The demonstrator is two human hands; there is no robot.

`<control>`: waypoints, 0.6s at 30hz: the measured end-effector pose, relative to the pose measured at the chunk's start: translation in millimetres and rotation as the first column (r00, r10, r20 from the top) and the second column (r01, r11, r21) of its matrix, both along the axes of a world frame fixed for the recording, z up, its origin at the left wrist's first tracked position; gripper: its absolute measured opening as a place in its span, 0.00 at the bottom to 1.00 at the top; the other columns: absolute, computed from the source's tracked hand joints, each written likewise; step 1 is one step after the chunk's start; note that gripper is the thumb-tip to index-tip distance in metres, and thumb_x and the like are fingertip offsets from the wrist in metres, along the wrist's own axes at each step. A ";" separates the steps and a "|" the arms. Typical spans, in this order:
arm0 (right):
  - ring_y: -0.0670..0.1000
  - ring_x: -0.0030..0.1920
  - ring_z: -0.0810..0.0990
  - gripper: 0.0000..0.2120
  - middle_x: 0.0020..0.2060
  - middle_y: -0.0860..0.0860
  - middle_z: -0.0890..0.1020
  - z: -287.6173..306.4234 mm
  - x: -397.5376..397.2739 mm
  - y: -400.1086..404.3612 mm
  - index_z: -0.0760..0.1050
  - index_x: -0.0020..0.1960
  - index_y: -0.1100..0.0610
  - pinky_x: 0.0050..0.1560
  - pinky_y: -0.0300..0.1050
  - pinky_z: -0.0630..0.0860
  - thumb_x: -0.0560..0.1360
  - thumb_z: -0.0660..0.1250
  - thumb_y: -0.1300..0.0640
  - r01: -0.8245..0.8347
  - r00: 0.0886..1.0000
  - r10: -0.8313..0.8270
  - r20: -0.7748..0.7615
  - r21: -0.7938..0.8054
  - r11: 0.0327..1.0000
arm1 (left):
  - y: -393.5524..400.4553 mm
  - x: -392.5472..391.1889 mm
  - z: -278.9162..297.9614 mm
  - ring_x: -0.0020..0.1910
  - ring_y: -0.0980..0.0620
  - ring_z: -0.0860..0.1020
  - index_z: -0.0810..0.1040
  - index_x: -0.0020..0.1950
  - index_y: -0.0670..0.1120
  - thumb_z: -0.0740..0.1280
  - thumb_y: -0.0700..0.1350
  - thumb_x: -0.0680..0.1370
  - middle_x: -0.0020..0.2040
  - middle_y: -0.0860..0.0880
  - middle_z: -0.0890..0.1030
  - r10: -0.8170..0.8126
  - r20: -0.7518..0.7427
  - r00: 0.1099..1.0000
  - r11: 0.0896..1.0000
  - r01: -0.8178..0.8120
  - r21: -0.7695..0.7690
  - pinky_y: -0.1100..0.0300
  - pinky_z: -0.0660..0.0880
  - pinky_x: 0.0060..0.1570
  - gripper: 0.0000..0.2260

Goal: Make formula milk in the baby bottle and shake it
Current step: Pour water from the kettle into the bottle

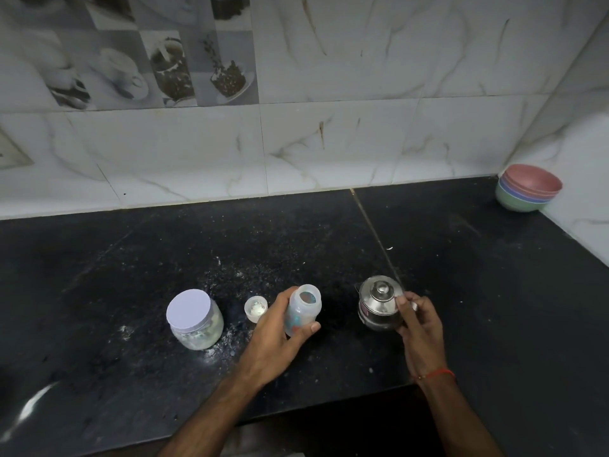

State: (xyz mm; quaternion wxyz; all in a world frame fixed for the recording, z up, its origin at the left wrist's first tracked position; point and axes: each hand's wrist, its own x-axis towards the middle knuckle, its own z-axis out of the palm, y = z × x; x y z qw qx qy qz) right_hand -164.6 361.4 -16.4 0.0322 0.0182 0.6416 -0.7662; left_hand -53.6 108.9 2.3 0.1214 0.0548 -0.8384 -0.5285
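Observation:
A translucent baby bottle point(303, 308) without its top stands on the black counter point(131, 275), mouth open upward. My left hand point(280, 334) grips it around the lower body, thumb on the right side. A small steel lidded pot point(379, 303) sits to the right; my right hand point(418, 324) holds its right side, fingers curled on what looks like the handle. A clear jar with a white lid point(194, 319), holding white powder, stands to the left. Between jar and bottle sits a small white cap point(256, 307) with powder in it.
Spilled white powder dusts the counter around the jar and bottle. A stack of coloured bowls point(527, 192) sits in the far right corner against the tiled wall. The counter's front edge runs just below my wrists.

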 end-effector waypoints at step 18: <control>0.40 0.40 0.72 0.19 0.40 0.41 0.72 111.4 0.7 -11.0 0.67 0.35 0.48 0.43 0.32 0.73 0.78 0.74 0.51 -0.322 0.868 0.452 -0.207 0.458 0.829 | 15.3 -8.0 -10.0 0.66 0.58 0.77 0.71 0.73 0.54 0.76 0.50 0.78 0.66 0.61 0.78 -0.073 0.011 0.997 0.997 0.073 0.002 0.67 0.75 0.61 0.25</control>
